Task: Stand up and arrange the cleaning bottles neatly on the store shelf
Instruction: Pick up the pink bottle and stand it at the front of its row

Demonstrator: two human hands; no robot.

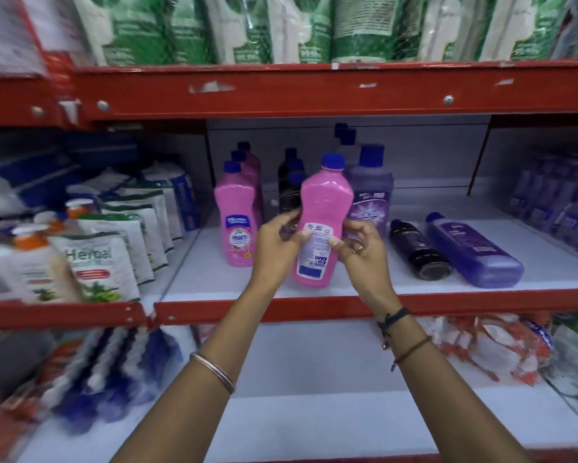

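I hold a pink bottle (pixel 324 212) with a blue cap upright over the white middle shelf (pixel 364 282), its back label facing me. My left hand (pixel 277 248) grips its left side and my right hand (pixel 361 248) its right side. To the left a row of pink bottles (pixel 236 215) stands upright. Behind my bottle stand black bottles (pixel 289 185), and to its right a purple bottle (pixel 371 185). On the shelf's right part a black bottle (pixel 418 248) and a purple bottle (pixel 474 250) lie on their sides.
Red shelf beams (pixel 314 91) run above and below (pixel 481 302). White herbal pouches (pixel 97 262) and orange-capped bottles fill the left bay. Purple packs (pixel 558 202) stand at far right. Green-white pouches (pixel 281 28) fill the upper shelf; packets lie on the lower shelf.
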